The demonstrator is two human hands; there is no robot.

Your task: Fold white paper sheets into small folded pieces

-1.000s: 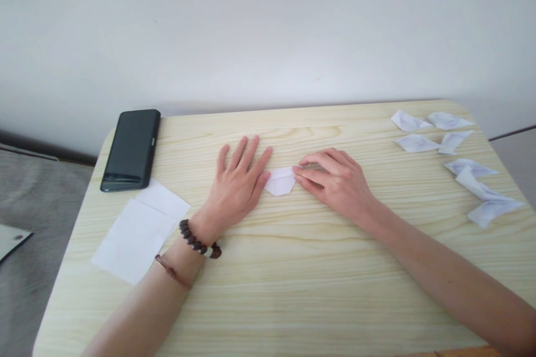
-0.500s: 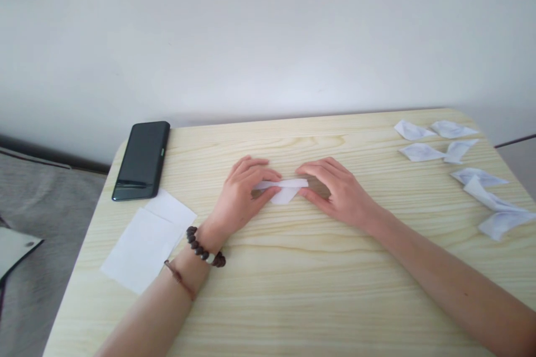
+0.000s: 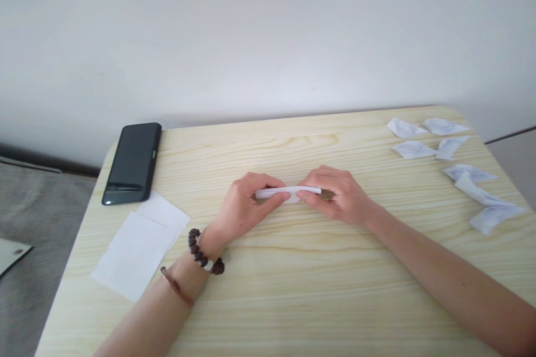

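A folded piece of white paper (image 3: 263, 193) lies sideways between my two hands near the middle of the table. My left hand (image 3: 249, 203) pinches its left part, thumb on the near side and fingers behind. On the right part, my right hand (image 3: 339, 192) grips in the same way, its thumb close to the left thumb. The upper edge shows as a narrow, slightly bowed strip, and a small flap hangs below it between the thumbs. My fingers hide part of the folds.
On the wooden table (image 3: 259, 290), flat white paper sheets (image 3: 129, 256) lie at the left, beside a dark phone (image 3: 132, 162). Several folded white paper pieces (image 3: 414, 149) rest along the right side. A white wall (image 3: 268, 39) rises behind the table's far edge.
Both hands have closed in on the paper, and the right one now pinches it with the thumb further inward. The paper's strip looks narrower and bowed. The whole view has shifted slightly.
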